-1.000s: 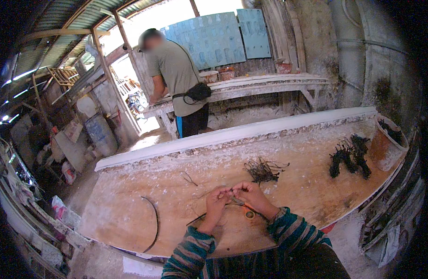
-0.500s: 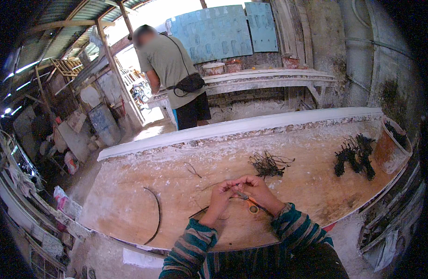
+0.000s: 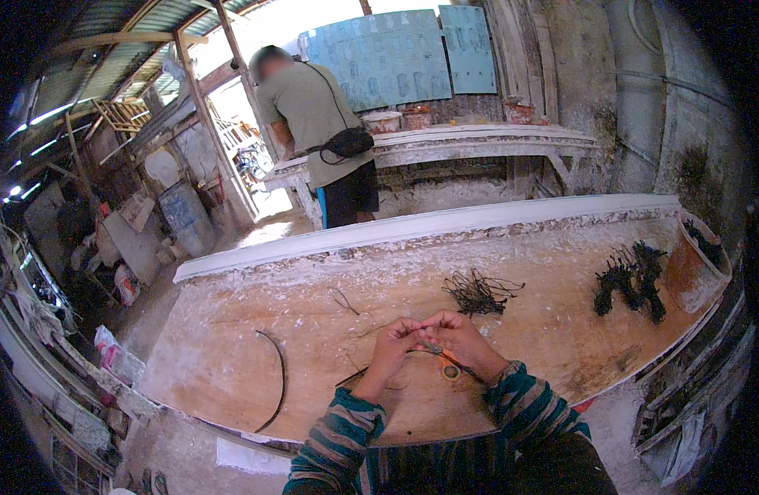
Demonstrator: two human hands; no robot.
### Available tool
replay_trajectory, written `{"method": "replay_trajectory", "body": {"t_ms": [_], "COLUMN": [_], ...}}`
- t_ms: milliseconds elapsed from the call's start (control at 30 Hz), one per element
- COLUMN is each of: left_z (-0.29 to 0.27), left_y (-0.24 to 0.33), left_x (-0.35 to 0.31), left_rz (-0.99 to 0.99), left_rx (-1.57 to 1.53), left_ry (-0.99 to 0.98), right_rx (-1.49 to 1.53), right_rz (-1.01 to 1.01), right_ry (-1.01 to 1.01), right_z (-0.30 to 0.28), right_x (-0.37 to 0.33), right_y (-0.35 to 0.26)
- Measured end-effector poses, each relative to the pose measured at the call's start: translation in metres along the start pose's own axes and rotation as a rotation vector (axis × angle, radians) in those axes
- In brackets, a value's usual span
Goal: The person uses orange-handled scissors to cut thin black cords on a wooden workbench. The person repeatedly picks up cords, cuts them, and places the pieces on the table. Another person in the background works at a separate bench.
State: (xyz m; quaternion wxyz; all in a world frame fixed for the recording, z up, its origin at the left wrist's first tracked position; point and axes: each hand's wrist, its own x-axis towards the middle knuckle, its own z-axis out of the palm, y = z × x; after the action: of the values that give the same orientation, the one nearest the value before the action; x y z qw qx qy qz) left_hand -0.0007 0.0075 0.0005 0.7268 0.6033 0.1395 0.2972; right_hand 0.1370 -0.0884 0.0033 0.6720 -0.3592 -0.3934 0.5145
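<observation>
My left hand (image 3: 393, 345) and my right hand (image 3: 457, 338) meet over the near middle of the wooden board (image 3: 231, 346). Both are closed, with the fingertips pinched together on something too small to make out. Orange-handled scissors (image 3: 450, 371) show just below my right hand, blades toward my fingers; I cannot tell if they hang from that hand or lie on the board. Thin dark strands (image 3: 352, 375) lie beside my left wrist. Beyond my right hand sits a loose tangle of black cord loops (image 3: 481, 293).
Black knotted bundles (image 3: 631, 285) lie at the right, by a tipped orange-brown bucket (image 3: 694, 272). A curved dark strip (image 3: 281, 379) and a small loop (image 3: 343, 302) rest at left. A white raised ledge (image 3: 429, 224) edges the far side. Another person (image 3: 317, 115) leans over a bench (image 3: 478, 142).
My hands stay pinched together in nearly the same place, with a slight shift of the fingers. The other person bends a little further over the bench.
</observation>
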Motion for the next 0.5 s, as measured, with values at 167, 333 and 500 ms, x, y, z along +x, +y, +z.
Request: {"method": "replay_trajectory", "body": {"t_ms": [167,333,500], "left_z": [-0.003,-0.005,-0.003], "left_y": [-0.001,-0.007,-0.002], "left_x": [-0.001,0.002,-0.001], "left_rz": [-0.015,-0.048,-0.057], "left_rx": [-0.078,-0.246,-0.322], "left_ry": [-0.076,-0.198,-0.251], "right_rx": [0.089,0.214,0.272], "right_rz": [0.047,0.069,0.087], "right_ry": [-0.012,-0.081,-0.168], "right_z": [0.003,0.003,0.006], "right_x": [-0.001,-0.003,-0.003], "right_y": [-0.003,-0.005,-0.011]}}
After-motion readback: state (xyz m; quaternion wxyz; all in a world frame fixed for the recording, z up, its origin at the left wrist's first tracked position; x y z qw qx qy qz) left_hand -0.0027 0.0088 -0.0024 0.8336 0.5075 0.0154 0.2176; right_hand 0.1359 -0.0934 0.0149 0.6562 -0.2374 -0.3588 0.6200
